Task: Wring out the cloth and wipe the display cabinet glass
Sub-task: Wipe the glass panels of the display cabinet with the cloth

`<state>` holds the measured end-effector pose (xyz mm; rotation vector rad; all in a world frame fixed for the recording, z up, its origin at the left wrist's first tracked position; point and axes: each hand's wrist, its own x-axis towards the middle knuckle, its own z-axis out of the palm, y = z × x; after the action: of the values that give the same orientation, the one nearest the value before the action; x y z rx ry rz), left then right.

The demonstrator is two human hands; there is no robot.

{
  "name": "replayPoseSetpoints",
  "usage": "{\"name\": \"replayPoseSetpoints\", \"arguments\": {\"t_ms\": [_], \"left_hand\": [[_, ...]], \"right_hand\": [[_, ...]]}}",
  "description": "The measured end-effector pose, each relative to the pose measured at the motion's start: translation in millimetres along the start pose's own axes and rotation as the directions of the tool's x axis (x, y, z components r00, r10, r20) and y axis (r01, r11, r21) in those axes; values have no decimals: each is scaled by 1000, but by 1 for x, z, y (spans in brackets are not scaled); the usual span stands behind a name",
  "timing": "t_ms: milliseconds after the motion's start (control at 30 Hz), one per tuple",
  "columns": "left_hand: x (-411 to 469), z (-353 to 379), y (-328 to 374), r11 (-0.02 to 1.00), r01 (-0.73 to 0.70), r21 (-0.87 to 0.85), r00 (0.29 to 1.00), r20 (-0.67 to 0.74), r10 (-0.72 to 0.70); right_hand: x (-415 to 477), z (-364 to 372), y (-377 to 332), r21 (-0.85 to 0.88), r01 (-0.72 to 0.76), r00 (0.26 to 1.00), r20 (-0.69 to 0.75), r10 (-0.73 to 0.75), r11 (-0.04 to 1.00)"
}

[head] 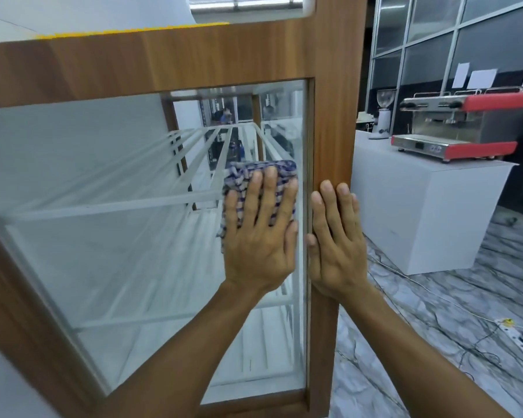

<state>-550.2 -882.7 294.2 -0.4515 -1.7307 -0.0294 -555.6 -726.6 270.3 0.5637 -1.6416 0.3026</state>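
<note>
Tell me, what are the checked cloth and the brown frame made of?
The cloth looks like woven fabric, maybe cotton: blue-and-white checks, soft folds. The frame looks like wood or wood-look laminate: brown grain streaks, smooth, slightly shiny.

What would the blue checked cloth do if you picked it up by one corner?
Probably flop and unfold: the cloth is bunched in soft folds under the flat left hand. It looks light, since open fingers alone hold it against the glass. It likely slides easily on that smooth pane.

We see bright, even light from a ceiling strip point(245, 3). Pale reflections haze the glass point(118, 176); edges bend, slightly soft.
</note>
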Motion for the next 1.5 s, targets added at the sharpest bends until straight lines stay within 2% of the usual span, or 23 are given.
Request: {"name": "replayPoseSetpoints", "arguments": {"t_ms": [233,500,633,733,967,1100,1300,1433,1500], "left_hand": [[-41,14,17,996,-89,-22,994,69,90],[-57,4,-13,993,-108,-57,993,38,110],[-81,-9,-60,997,-80,-11,997,11,80],[-97,-20,-97,998,-56,9,998,-5,56],[-154,-55,-209,994,80,80,993,-94,-72],[-189,-68,-255,991,77,105,991,-118,-65],[-217,-50,-241,970,233,67,947,-241,-210],[-216,-46,-232,967,238,86,955,-200,-217],[-212,-42,-216,985,148,83,979,-153,-134]], "right_hand": [[-1,0,-4,18,-44,999,0,44,999],[-13,15,-52,-140,-258,966,-40,255,956],[-17,45,-92,-98,-152,988,27,155,984],[-9,72,-126,-51,-124,992,11,125,991],[-5,137,-233,-64,67,998,0,-68,996],[-8,162,-263,-97,118,993,7,-118,988],[-20,172,-257,-130,136,988,-61,-145,982],[-32,169,-246,-155,156,986,-42,-164,976],[-43,168,-242,-181,162,985,-37,-171,970]]}}
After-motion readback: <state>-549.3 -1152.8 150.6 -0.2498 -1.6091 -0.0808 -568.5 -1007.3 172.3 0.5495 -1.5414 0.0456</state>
